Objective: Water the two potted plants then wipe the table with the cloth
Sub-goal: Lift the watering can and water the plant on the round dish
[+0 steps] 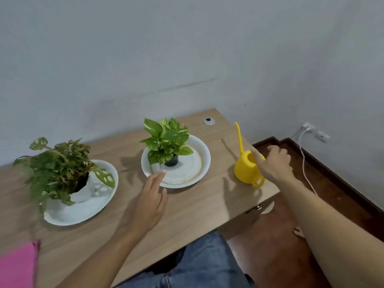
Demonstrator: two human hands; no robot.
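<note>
Two potted plants stand on white plates on the wooden table. The left plant is bushy and leans in a white pot on its plate. The middle plant has broad green-yellow leaves in a black pot on a plate. A yellow watering can with a long thin spout stands near the table's right edge. My right hand hovers at the can's top, fingers spread, not gripping it. My left hand lies open by the middle plate's near rim. A pink cloth shows at the bottom left corner.
A grey wall runs close behind the table. A round white cable grommet sits at the back right of the table. Right of the table is brown floor with a white cable plugged into a wall socket. My knees in jeans are under the front edge.
</note>
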